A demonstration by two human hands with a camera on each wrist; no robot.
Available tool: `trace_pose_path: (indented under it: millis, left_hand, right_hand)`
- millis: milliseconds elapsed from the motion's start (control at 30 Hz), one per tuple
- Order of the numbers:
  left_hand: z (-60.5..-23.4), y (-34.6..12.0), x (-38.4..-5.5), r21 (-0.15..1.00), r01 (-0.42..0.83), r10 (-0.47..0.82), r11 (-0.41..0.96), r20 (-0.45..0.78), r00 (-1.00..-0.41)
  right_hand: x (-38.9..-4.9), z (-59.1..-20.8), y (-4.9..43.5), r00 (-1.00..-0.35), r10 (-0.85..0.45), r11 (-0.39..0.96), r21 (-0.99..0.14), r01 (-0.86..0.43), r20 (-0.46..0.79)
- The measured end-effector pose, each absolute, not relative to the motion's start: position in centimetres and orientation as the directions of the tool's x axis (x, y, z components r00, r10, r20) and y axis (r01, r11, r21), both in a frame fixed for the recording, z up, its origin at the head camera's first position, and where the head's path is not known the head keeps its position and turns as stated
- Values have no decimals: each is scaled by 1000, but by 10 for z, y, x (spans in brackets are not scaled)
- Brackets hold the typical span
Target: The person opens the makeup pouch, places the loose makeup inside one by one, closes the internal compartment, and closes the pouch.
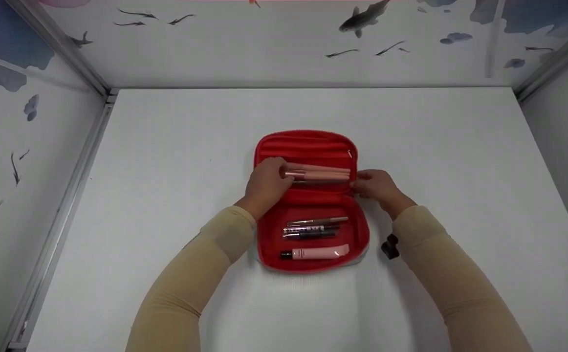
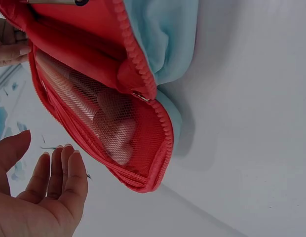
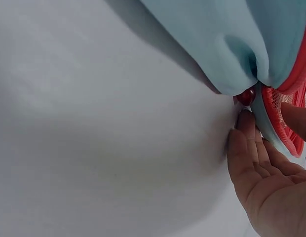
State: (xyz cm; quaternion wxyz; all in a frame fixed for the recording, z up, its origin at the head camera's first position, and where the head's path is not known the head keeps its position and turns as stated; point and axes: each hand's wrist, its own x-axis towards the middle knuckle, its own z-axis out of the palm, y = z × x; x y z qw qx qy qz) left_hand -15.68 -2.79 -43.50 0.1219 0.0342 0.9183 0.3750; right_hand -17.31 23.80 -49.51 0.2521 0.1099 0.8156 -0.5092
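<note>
A cosmetic bag (image 1: 308, 203), red inside and light blue outside, lies unzipped with its lid folded back. Several pink makeup brushes (image 1: 320, 174) sit behind the lid's mesh pocket (image 2: 101, 111). My left hand (image 1: 267, 181) is at the lid's left side; in the left wrist view its fingers are spread and gently bent, holding nothing. At the right edge near the hinge, my right hand (image 1: 377, 188) holds the lid's rim, thumb (image 3: 297, 118) on the mesh side and fingers behind, close to a red bead (image 3: 246, 96).
Slim pencil-like cosmetics (image 1: 311, 230) and a pink tube (image 1: 316, 252) lie in the bag's lower half. A small black object (image 1: 390, 246) is by the right forearm. Printed panels (image 1: 274, 49) border the white table (image 1: 176, 137).
</note>
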Motion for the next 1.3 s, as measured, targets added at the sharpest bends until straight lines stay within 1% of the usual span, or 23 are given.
trace_pose_path:
  millis: [233, 533, 733, 900, 1033, 1300]
  left_hand:
    - [-430, -9, -167, 677, 20, 208, 735, -198, -958]
    - [-428, 20, -181, 639, -38, 184, 768, -277, -943]
    - [-430, 36, -189, 658, 16, 229, 753, -239, -944]
    - [-431, 52, -193, 643, 38, 227, 765, -212, -951]
    - [-432, 65, -195, 648, 39, 225, 760, -206, -952]
    - [-431, 88, -193, 682, 1, 190, 731, -203, -961]
  right_hand:
    - [-170, -497, 236, -856, -72, 432, -789, 436, -512]
    - [-165, -498, 237, -870, -65, 409, -808, 423, -488]
    - [-166, -499, 236, -888, -69, 435, -815, 384, -455]
    - [-166, -498, 234, -900, -46, 466, -806, 365, -434]
    - [-165, -496, 233, -907, -36, 474, -806, 354, -419]
    - [-160, -490, 230, -925, -37, 507, -805, 309, -378]
